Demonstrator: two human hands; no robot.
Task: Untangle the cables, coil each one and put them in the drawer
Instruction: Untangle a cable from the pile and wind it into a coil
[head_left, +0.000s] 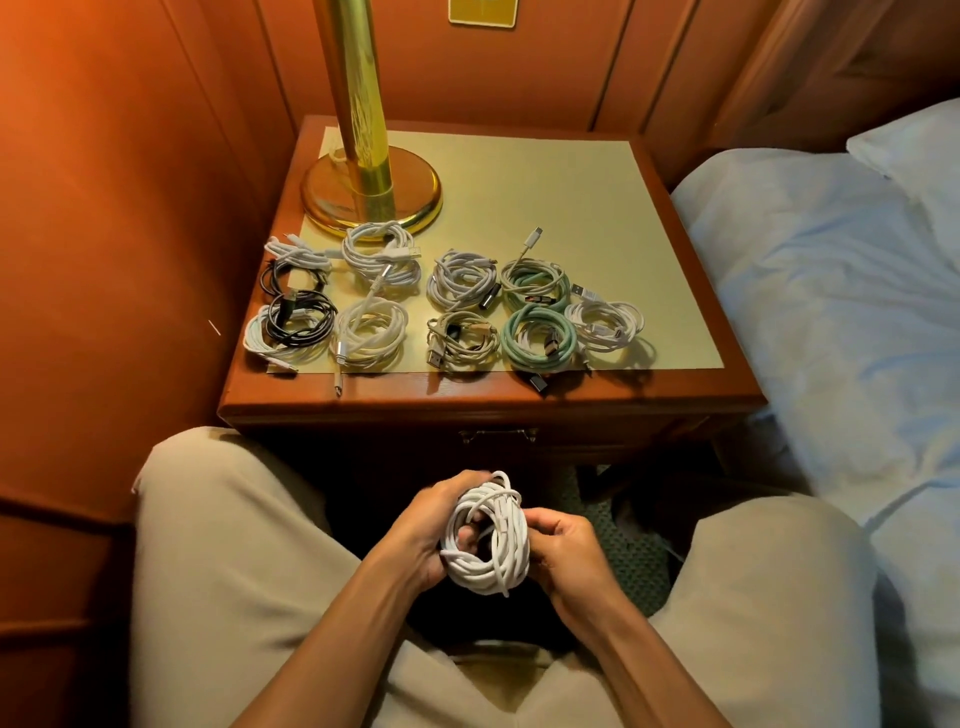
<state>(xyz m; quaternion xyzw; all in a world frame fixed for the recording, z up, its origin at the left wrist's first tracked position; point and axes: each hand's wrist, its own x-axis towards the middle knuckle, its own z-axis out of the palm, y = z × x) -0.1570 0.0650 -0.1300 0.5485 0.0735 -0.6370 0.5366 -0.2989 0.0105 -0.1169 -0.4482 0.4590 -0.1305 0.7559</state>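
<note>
A coiled white cable (488, 540) sits between my knees, below the nightstand. My left hand (431, 525) grips its left side, with fingertips poking through the middle of the coil. My right hand (563, 551) pinches the right side of the same coil. On the nightstand top (597, 208) lie several coiled cables in two rows: white coils (382, 254), black ones (298, 317), two mint-green ones (537, 338) and a beige one (462, 340). The drawer (597, 434) under the top is closed, its brass handle (498, 434) facing me.
A brass lamp base (371, 192) stands at the back left of the nightstand. A bed with pale blue sheets (831, 291) fills the right side. Orange-brown wood panelling (104, 208) closes the left and back. My legs in beige trousers (223, 571) frame the hands.
</note>
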